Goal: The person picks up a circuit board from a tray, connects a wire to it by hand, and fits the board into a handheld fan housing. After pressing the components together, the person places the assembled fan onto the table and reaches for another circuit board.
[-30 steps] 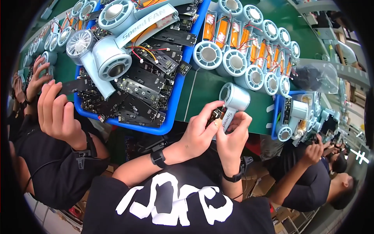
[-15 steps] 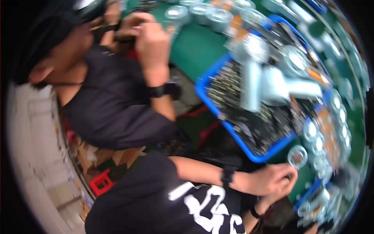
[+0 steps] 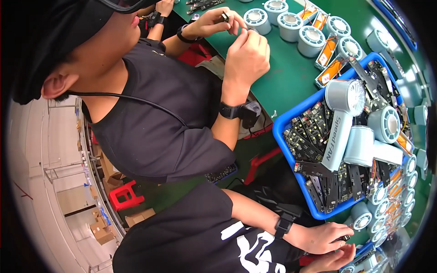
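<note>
My left hand [image 3: 324,239], with a black device strapped on its wrist, is closed on a small black part [image 3: 345,238] at the lower right. Just below it is my right hand [image 3: 336,260], palm partly showing and fingers stretched out; the lower edge cuts off its arm. A pale blue round fan head [image 3: 361,217] stands close to my left fingertips. Above my hands, a blue tray [image 3: 322,215] holds many black circuit boards [image 3: 309,136]. On the boards lie handheld fans, one with a long grey-blue handle [image 3: 337,141].
At upper left a co-worker [image 3: 154,109] in black handles a small dark part [image 3: 225,17]. Rows of fan bodies [image 3: 312,41] with orange parts stand on the green table [image 3: 284,82]. A red stool [image 3: 126,196] and cartons [image 3: 101,231] are on the floor.
The view has shifted and steadied, so things sit lower and further right. My right hand now shows more palm below my left. The co-worker's hands have come apart somewhat.
</note>
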`<action>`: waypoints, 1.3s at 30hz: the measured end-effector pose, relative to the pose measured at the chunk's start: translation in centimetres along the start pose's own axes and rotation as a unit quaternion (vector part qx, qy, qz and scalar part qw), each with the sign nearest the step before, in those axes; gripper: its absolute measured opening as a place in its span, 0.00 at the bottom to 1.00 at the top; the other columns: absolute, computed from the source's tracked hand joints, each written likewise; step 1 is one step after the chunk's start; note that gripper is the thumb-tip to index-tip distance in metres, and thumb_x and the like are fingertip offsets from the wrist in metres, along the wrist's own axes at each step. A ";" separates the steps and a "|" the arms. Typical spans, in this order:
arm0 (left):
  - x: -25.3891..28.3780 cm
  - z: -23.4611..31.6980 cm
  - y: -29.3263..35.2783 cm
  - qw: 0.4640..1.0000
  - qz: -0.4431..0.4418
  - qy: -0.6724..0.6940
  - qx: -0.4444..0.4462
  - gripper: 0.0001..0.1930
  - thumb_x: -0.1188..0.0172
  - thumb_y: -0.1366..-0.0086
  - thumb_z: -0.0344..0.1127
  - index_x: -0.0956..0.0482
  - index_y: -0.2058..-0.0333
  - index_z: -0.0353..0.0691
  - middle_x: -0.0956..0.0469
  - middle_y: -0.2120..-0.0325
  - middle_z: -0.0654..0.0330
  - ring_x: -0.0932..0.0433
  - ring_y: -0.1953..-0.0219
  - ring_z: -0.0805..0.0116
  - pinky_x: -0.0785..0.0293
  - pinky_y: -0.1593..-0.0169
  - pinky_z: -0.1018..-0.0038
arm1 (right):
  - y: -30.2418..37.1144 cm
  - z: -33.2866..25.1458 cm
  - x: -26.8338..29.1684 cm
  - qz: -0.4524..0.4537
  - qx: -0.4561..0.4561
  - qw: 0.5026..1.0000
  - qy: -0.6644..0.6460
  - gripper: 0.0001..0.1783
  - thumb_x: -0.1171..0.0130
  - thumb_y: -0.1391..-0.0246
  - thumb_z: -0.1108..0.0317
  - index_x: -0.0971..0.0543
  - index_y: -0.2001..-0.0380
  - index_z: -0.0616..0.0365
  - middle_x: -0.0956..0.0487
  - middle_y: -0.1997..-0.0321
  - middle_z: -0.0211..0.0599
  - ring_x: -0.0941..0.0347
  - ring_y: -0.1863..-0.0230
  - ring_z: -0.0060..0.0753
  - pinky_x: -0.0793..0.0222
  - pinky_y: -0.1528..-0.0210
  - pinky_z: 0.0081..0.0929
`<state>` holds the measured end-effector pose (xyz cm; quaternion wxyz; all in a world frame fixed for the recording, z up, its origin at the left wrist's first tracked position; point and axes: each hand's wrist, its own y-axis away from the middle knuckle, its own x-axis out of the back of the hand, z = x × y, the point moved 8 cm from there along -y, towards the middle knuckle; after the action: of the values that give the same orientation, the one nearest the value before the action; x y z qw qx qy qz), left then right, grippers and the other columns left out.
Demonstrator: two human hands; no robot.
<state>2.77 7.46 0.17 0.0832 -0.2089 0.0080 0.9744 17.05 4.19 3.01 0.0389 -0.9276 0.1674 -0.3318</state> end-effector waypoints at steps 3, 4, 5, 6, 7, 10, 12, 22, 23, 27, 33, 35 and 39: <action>-1.0 0.6 0.4 0.998 -0.053 0.021 0.030 0.11 0.45 0.35 0.26 0.27 0.54 0.31 0.22 0.63 0.46 0.19 0.61 0.45 0.23 0.59 0.62 | 1.7 -1.7 0.9 -0.009 0.029 0.997 0.065 0.23 0.40 0.38 0.62 0.27 0.45 0.66 0.22 0.52 0.43 0.24 0.55 0.35 0.28 0.50 0.29; -1.1 0.7 0.4 0.994 -0.093 0.003 0.053 0.10 0.45 0.34 0.27 0.26 0.55 0.32 0.21 0.64 0.47 0.19 0.62 0.47 0.23 0.59 0.63 | 2.1 -0.8 0.8 -0.014 -0.007 0.997 0.081 0.20 0.46 0.38 0.75 0.27 0.43 0.68 0.21 0.48 0.46 0.23 0.49 0.37 0.28 0.43 0.30; -0.8 0.9 0.1 0.993 -0.083 0.011 0.084 0.08 0.45 0.34 0.27 0.26 0.56 0.33 0.21 0.65 0.47 0.18 0.62 0.49 0.23 0.59 0.64 | 1.4 -1.6 0.4 -0.030 0.001 0.991 0.131 0.19 0.43 0.40 0.76 0.25 0.45 0.66 0.21 0.49 0.44 0.23 0.49 0.37 0.27 0.43 0.32; 0.2 0.9 -0.1 0.990 -0.080 0.019 0.115 0.07 0.45 0.33 0.27 0.25 0.57 0.34 0.20 0.66 0.47 0.18 0.63 0.51 0.22 0.59 0.65 | 1.2 -2.2 -0.7 -0.036 -0.009 0.989 0.144 0.19 0.42 0.42 0.77 0.23 0.47 0.65 0.21 0.49 0.42 0.23 0.50 0.37 0.27 0.44 0.32; 0.9 1.2 -0.3 0.988 -0.084 0.032 0.123 0.08 0.45 0.33 0.27 0.24 0.56 0.35 0.19 0.64 0.48 0.17 0.62 0.57 0.22 0.58 0.68 | 0.9 -2.8 -1.4 -0.063 -0.007 0.986 0.151 0.20 0.43 0.43 0.79 0.23 0.46 0.65 0.21 0.49 0.40 0.23 0.50 0.36 0.27 0.43 0.31; 2.3 1.8 0.8 0.993 -0.046 -0.033 0.103 0.19 0.41 0.37 0.23 0.25 0.46 0.33 0.19 0.62 0.53 0.17 0.60 0.64 0.21 0.56 0.70 | 0.9 -0.1 -1.5 -0.068 -0.056 0.995 -0.054 0.23 0.45 0.41 0.82 0.26 0.42 0.66 0.22 0.48 0.38 0.23 0.52 0.30 0.27 0.48 0.25; 3.5 2.1 0.9 0.990 -0.059 -0.113 0.053 0.23 0.37 0.40 0.21 0.25 0.45 0.32 0.21 0.62 0.54 0.20 0.63 0.64 0.22 0.57 0.70 | 0.4 0.4 -0.4 -0.031 -0.067 0.994 -0.077 0.23 0.45 0.40 0.82 0.27 0.41 0.67 0.23 0.49 0.39 0.23 0.54 0.28 0.27 0.50 0.24; 1.9 -0.5 0.2 0.969 -0.004 -0.245 -0.028 0.21 0.37 0.41 0.18 0.24 0.48 0.32 0.25 0.57 0.51 0.23 0.62 0.62 0.24 0.56 0.73 | 0.5 2.3 -0.4 -0.074 -0.127 0.964 -0.223 0.21 0.46 0.39 0.81 0.26 0.42 0.66 0.24 0.50 0.37 0.26 0.58 0.23 0.28 0.59 0.20; 2.2 -1.0 0.4 0.975 -0.008 -0.221 -0.025 0.21 0.38 0.41 0.17 0.24 0.48 0.32 0.25 0.57 0.51 0.22 0.61 0.63 0.23 0.56 0.73 | 0.6 2.7 -0.5 -0.079 -0.139 0.955 -0.251 0.21 0.46 0.39 0.81 0.25 0.43 0.66 0.25 0.48 0.37 0.26 0.56 0.23 0.27 0.58 0.20; 2.5 -1.6 0.9 0.978 -0.017 -0.204 -0.032 0.20 0.40 0.41 0.14 0.22 0.49 0.33 0.24 0.57 0.52 0.20 0.61 0.62 0.21 0.57 0.74 | 0.2 3.3 -0.8 -0.077 -0.180 0.931 -0.308 0.20 0.46 0.39 0.80 0.24 0.44 0.66 0.24 0.50 0.36 0.26 0.56 0.22 0.27 0.58 0.20; 1.6 -0.5 0.6 0.949 -0.017 -0.291 -0.119 0.19 0.36 0.44 0.16 0.17 0.54 0.38 0.21 0.59 0.54 0.19 0.63 0.58 0.20 0.60 0.69 | 0.3 3.3 -0.8 -0.090 -0.148 0.932 -0.318 0.19 0.46 0.39 0.79 0.25 0.44 0.66 0.23 0.53 0.37 0.26 0.57 0.23 0.28 0.57 0.21; 1.5 -0.5 0.5 0.941 -0.026 -0.308 -0.135 0.18 0.34 0.45 0.16 0.17 0.55 0.38 0.21 0.59 0.54 0.19 0.63 0.59 0.20 0.60 0.70 | 0.2 3.2 -0.8 -0.089 -0.123 0.940 -0.306 0.20 0.45 0.38 0.76 0.26 0.43 0.67 0.21 0.55 0.38 0.26 0.60 0.24 0.29 0.60 0.22; 0.9 0.2 0.4 0.919 -0.044 -0.348 -0.181 0.15 0.32 0.46 0.17 0.15 0.60 0.38 0.20 0.60 0.55 0.18 0.63 0.63 0.19 0.61 0.72 | 0.2 3.5 -0.9 -0.103 -0.106 0.940 -0.306 0.20 0.45 0.39 0.77 0.25 0.43 0.67 0.21 0.54 0.39 0.26 0.59 0.24 0.29 0.60 0.22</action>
<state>1.85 7.19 -0.06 0.0847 0.1319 -0.2072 0.9657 18.51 4.13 -0.30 -0.0444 -0.9953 0.0846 -0.0142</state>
